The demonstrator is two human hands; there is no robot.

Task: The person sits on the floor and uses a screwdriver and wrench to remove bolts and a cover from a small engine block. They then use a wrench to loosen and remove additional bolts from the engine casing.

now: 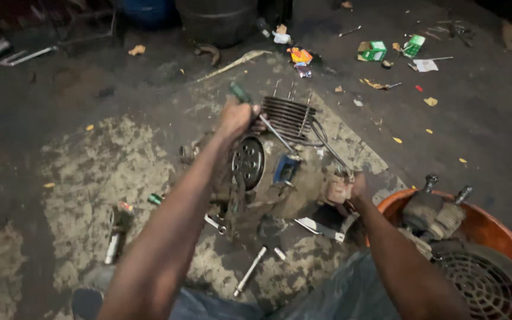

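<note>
**Both hands on the engine block, screwdriver in the left**

I see my left hand [235,117] closed tight round a green-handled screwdriver [262,116]; handle pokes up past the fist, shaft runs down-right w/ the tip at the blue part [285,169] on the engine [268,172]. Engine sits on the stained concrete floor [90,172], mid-frame, just ahead of my knees. Finned cylinder [288,115] at its far end w/ studs sticking up, round perforated clutch plate [248,161] facing me just below the left fist.

My right hand [354,186] is at the engine's right side, fingers curled on a grimy pinkish part [337,191] there; can't tell how firm that grip is, fingers are partly hidden. A black cable [327,145] loops from the cylinder down toward that hand.

Around the engine: socket extension bar [250,271] on the floor near my legs, a flat metal tool [320,228] just beside the engine's underside, small green-ended bit [156,199] to the left, another tool [115,234] further left. Orange basin [481,222] at right, holding engine parts and a round grille. Green boxes [374,50] and scraps well apart, far side of the floor.
</note>
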